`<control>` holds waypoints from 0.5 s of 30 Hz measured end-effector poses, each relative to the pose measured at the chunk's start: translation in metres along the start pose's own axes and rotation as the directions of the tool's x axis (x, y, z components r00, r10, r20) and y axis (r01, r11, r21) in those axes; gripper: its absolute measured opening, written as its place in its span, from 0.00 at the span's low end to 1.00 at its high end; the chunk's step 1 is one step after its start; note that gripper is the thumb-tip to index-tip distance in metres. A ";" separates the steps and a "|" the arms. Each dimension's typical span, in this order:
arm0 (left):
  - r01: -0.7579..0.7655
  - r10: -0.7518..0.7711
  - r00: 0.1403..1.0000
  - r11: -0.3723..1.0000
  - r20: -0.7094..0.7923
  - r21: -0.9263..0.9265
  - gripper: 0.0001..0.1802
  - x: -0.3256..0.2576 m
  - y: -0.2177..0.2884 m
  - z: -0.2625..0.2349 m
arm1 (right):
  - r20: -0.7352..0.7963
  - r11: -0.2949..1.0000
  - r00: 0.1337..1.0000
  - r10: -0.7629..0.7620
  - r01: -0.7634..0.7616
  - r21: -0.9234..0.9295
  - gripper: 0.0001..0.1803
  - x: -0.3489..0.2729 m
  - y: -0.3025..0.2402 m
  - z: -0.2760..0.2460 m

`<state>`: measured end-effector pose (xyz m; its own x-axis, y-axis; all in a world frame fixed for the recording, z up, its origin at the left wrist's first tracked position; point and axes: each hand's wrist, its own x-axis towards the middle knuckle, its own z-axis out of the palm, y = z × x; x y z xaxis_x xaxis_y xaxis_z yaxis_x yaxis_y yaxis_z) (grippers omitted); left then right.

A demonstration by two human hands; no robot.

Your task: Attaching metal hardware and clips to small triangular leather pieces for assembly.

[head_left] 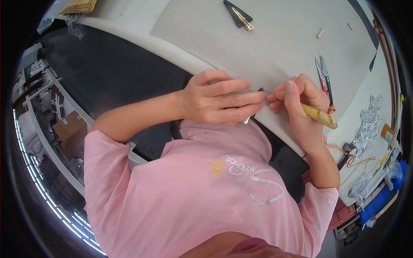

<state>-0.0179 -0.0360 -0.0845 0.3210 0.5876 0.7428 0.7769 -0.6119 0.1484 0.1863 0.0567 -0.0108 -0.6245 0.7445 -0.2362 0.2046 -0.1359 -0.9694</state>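
My left hand (223, 98) is closed around a small hair clip, mostly hidden behind the fingers; its gold metal end (246, 120) shows below them and a dark tip (260, 90) at the fingertips. My right hand (301, 101) grips a thin-pointed metal tool with a yellow wrapped handle (319, 116), pen-fashion. The tool's point is at the dark tip by my left fingers; whether they touch I cannot tell. Farther off on the grey sheet lies a dark triangular piece (231, 9) with a gold clip (242, 18) on it.
Snips (323, 75) with red and black handles lie just beyond my right hand on the grey sheet (275, 43). A small whitish stub (320, 32) rests farther back. At the right are clear plastic-wrapped pieces (370, 120) and an orange cord (361, 161).
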 end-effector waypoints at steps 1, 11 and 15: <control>-0.004 0.004 1.000 1.000 0.001 0.009 0.06 -0.001 0.000 0.001 | 0.006 1.000 1.000 -0.004 0.004 -0.006 0.14 0.000 0.001 0.000; -0.011 0.011 1.000 1.000 0.006 0.028 0.07 0.000 -0.002 0.002 | 0.173 0.868 0.983 -0.062 0.139 -0.477 0.15 0.004 -0.013 -0.007; -0.008 0.008 1.000 1.000 0.017 0.028 0.06 0.000 -0.001 0.000 | 0.134 0.812 0.962 -0.239 0.273 -0.516 0.16 0.004 -0.011 0.002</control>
<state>-0.0186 -0.0347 -0.0845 0.3362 0.5915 0.7329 0.7889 -0.6020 0.1240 0.1803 0.0596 -0.0016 -0.7507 0.6606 -0.0050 0.3845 0.4308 -0.8164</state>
